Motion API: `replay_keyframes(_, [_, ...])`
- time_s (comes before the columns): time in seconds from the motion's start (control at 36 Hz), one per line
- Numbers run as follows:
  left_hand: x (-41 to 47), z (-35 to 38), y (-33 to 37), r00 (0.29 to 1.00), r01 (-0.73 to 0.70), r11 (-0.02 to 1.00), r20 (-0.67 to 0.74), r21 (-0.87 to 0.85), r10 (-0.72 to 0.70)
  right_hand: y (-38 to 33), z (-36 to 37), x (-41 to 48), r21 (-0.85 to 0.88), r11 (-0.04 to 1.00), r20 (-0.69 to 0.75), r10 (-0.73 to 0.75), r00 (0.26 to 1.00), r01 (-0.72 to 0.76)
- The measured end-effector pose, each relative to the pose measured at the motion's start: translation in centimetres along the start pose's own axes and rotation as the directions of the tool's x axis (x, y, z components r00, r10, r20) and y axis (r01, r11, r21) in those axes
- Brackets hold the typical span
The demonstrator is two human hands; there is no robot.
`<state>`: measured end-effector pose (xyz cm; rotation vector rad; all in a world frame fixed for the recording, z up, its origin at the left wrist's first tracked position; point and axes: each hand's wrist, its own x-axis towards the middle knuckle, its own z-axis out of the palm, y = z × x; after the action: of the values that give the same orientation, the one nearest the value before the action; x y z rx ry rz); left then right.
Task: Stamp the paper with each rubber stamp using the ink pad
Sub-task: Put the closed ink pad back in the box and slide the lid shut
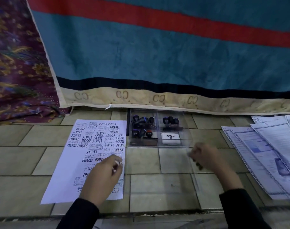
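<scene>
A white paper covered with several black stamp prints lies on the tiled floor at left. To its right stands a clear box with several dark-handled rubber stamps in three compartments and a white Artline ink pad in the front right one. The box's clear lid lies flat in front of it. My left hand is over the paper's right side, fingers curled at the lid's left edge. My right hand, blurred, has its fingers closed at the lid's right edge.
A pile of printed sheets is fanned out at the right. A blue and red blanket hangs down behind the box, with a purple patterned cloth at far left. Bare tiles lie left of the paper.
</scene>
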<state>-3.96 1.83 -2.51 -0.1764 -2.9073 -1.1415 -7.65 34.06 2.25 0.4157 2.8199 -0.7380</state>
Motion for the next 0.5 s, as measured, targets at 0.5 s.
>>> replay_keyframes(0.5, [-0.3, 1.8, 2.1, 0.973, 0.197, 0.975, 0.104, 0.098, -0.207, 3.5, 3.4, -1.9, -0.043, 0.986, 0.046, 0.163, 0.986, -0.161])
